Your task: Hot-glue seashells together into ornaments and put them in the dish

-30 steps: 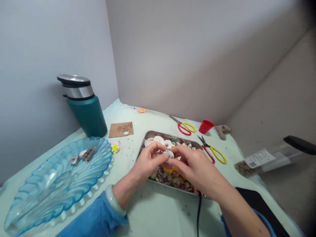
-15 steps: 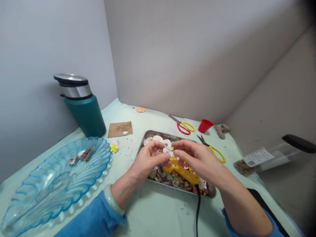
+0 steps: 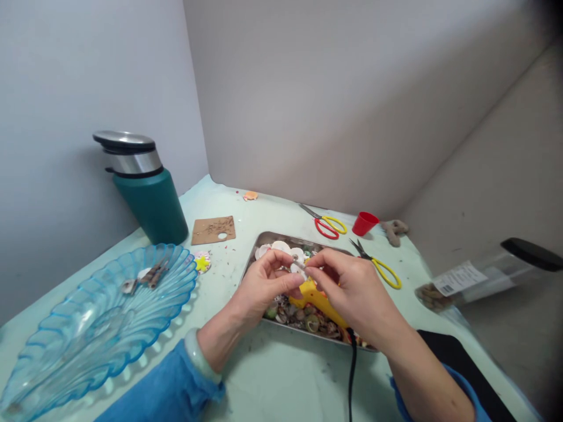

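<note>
The pale green table (image 3: 272, 375) and everything parked on it hadn't budged over that last second: the big blue glass dish (image 3: 88, 328) on the left, the green flask (image 3: 147, 199) behind it, the plastic tube (image 3: 484, 275) off to the right, two pairs of scissors (image 3: 328, 224) and the red cup (image 3: 365, 223) at the back. The metal tray (image 3: 259, 243) full of shells sat dead centre as before. What did change was the hands over it. The right hand (image 3: 352, 290), which half a second earlier was lifted and a bit apart so you could see nearly the whole yellow glue gun (image 3: 319, 299) lying across the tray, had dropped back down and slid in toward the left hand (image 3: 264, 284), covering the back end of the gun again. Whether the palm was actually touching the gun, couldn't tell. The left hand barely shifted, thumb and forefinger pinched on the small shell (image 3: 299, 265), other fingers curled loose. The right thumb and forefinger had nipped onto that same shell from the other side, so it was held between both sets of fingertips, just above the far half of the tray. Looked like the fiddly two-handed bit was back on, with the gun left lying.
</note>
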The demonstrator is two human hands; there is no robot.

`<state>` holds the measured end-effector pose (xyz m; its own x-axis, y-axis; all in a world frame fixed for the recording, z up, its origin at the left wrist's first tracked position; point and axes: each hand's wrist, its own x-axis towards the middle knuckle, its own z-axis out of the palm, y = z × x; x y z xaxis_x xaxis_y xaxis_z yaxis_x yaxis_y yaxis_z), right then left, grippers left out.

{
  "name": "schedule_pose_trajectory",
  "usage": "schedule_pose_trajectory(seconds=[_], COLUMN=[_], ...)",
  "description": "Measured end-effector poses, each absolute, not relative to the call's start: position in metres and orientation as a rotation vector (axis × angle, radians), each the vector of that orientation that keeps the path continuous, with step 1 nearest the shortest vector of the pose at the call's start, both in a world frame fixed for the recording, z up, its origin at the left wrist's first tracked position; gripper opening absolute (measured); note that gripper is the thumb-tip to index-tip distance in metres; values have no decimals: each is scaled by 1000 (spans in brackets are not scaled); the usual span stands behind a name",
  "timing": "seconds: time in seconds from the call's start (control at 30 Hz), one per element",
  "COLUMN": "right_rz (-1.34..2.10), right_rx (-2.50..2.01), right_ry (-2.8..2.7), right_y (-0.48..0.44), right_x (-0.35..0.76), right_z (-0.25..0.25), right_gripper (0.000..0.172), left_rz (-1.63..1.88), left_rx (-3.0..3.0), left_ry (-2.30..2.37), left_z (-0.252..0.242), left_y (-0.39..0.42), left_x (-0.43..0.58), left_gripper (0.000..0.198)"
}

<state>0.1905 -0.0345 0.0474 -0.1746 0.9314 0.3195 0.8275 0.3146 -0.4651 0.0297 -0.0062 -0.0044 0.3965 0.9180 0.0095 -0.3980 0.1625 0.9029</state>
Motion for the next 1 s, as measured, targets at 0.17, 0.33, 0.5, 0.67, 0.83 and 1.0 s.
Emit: schedule_pose_trajectory(seconds=[0.17, 0.33, 0.5, 0.67, 0.83, 1.0], right_rz=[135, 235, 408, 320, 299, 304], right_rx=[-1528, -1523, -1496, -1473, -1446, -1452], right_ry=[-2049, -2026, -2001, -2054, -2094, -2117], right_y=[-34, -34, -35, -35, -35, -35], right_x=[187, 188, 189, 189, 188, 187], right_z=[43, 46, 53, 47, 43, 44], right_gripper=[11, 8, 13, 16, 18, 13], left_rz=[1056, 1056, 1041, 1038, 1064, 1078], left_rx=[1020, 1001, 949, 950, 945, 951], left_ry=[644, 612, 563, 563, 561, 582], left_z=[-7, -6, -6, -8, -6, -4], left_y=[-6, -6, -5, -4, -5, -6], left_x=[30, 29, 26, 26, 27, 29], left_gripper=[33, 29, 27, 26, 21, 19])
